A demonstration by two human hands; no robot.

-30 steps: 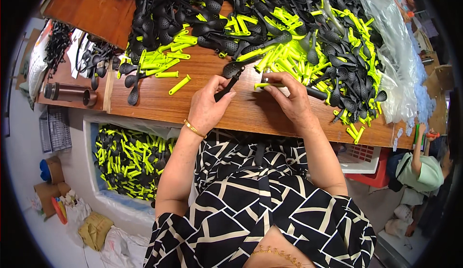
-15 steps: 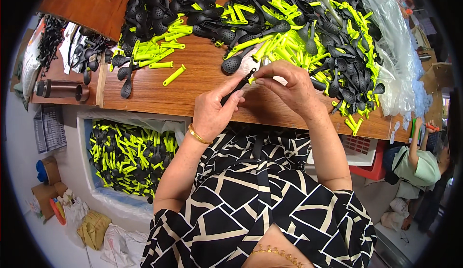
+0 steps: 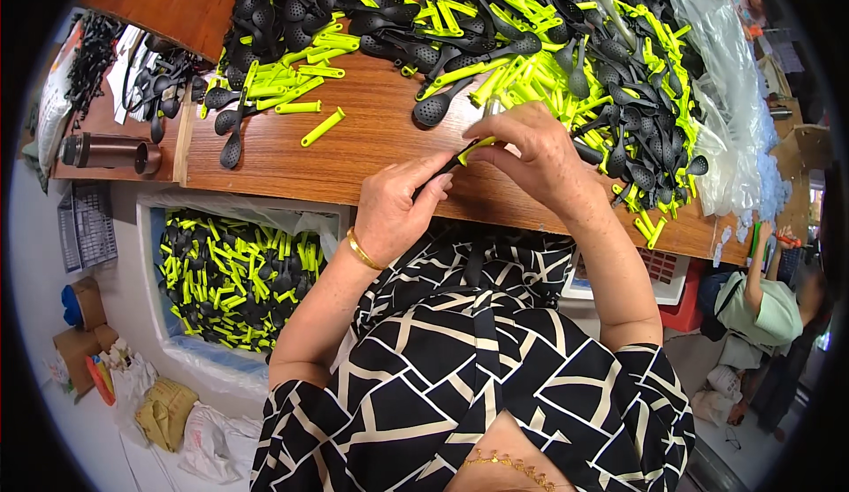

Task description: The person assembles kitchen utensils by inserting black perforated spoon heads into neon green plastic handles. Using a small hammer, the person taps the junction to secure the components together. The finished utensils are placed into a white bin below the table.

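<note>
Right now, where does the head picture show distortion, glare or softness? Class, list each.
Head view: black corners surround the fisheye circle, and the co-worker near the right rim looks tilted; head view: a pale sheen brightens the wooden table just beyond the right hand; head view: where the black piece meets the green piece, detail is too small to judge focus.

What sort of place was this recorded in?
Probably a small assembly workshop: black spoons and lime-green handle pieces lie heaped on a wooden table, and a box below it is filled with more.
</note>
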